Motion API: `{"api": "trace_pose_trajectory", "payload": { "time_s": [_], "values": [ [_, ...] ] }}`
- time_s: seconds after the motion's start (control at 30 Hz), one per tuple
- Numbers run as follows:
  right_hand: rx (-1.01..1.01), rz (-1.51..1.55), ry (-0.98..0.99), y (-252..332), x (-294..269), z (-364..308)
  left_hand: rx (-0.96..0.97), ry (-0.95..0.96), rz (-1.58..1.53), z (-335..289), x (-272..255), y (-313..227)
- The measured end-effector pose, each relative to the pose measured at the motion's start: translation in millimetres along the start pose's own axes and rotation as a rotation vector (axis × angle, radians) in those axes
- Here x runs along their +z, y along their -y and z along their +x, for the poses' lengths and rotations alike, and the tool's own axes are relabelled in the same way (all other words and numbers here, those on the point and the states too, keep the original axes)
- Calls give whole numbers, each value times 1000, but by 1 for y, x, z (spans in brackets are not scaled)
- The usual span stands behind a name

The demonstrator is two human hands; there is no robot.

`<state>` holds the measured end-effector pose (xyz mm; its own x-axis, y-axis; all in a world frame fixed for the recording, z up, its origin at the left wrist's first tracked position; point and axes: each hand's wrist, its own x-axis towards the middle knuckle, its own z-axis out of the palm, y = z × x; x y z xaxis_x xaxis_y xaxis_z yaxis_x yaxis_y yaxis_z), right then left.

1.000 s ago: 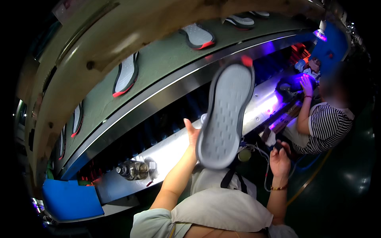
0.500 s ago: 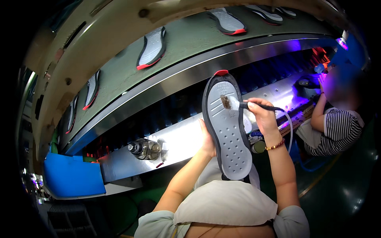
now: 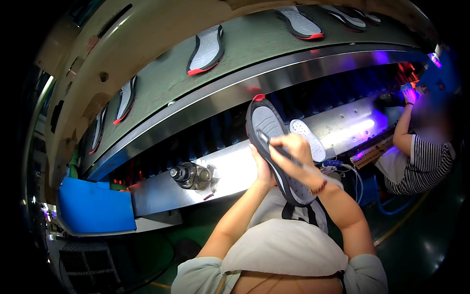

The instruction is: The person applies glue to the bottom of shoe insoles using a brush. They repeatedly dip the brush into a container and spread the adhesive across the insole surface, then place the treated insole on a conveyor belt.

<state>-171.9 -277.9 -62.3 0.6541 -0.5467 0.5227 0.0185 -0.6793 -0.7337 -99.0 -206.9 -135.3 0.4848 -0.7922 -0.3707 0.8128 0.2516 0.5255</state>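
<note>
A grey shoe sole (image 3: 266,116) with a black rim and red tip is held tilted in front of me. My left hand (image 3: 263,169) grips its left edge, fingers partly hidden beneath. My right hand (image 3: 296,153) closes round a brush (image 3: 265,137), whose head lies against the left inner side of the sole, around its middle. My right wrist and fingers cover part of the heel half. Just past my right hand, a white dotted sole-shaped piece (image 3: 307,139) lies on the metal ledge.
A green conveyor belt (image 3: 161,88) beyond the metal rail carries several similar soles. A dark clear bottle (image 3: 193,176) stands on the ledge (image 3: 235,171) to the left. A blue box-shaped housing (image 3: 95,206) is at far left. On the right sits another person (image 3: 421,164) in striped sleeves.
The sole has turned and tilted, its face angling more to the right. My right hand has moved left and down with the brush, from the sole's face to its left side.
</note>
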Motion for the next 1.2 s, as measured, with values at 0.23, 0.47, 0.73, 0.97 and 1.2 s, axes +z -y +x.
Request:
{"api": "trace_pose_trajectory", "payload": {
  "time_s": [0.23,0.47,0.73,0.97,1.2],
  "values": [
    [328,245,497,23,-61,-49,-54,110,66,-15,-14,-40],
    [335,415,58,20,-57,20,-236,356,-69,-31,29,-26],
    [351,467,134,31,-73,14,-259,217,71,-32,39,-37],
    [109,576,394,38,-82,-3,-51,305,-37,-26,39,-40],
    [56,447,374,37,-84,-8,122,317,8,-6,32,-43]
  ]
}}
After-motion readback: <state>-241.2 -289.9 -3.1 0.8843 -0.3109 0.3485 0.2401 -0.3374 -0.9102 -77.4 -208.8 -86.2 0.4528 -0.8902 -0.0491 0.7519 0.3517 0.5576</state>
